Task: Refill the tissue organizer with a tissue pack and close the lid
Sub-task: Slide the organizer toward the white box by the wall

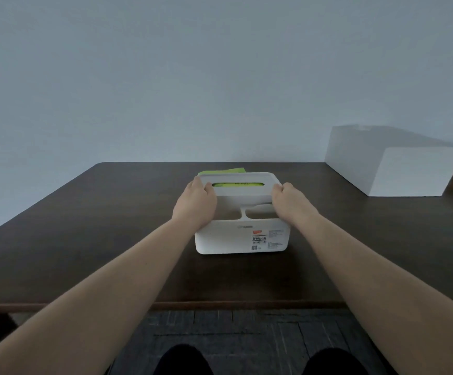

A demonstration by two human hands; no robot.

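White lid (pixel 240 191) gripped at its ends by left hand (pixel 197 204) and right hand (pixel 290 203); organizer (pixel 242 239) label unreadable.

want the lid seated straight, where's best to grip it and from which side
Grip the lid at its two short ends, coming in from left and right, as the left hand and right hand do. It is long and flat, so end grips keep it level over the organizer.

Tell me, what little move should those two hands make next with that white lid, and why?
Probably lower the lid straight down and press it shut. The left hand and right hand each grip one end of it over the organizer, and the green tissue pack shows through the slot, apparently already inside.
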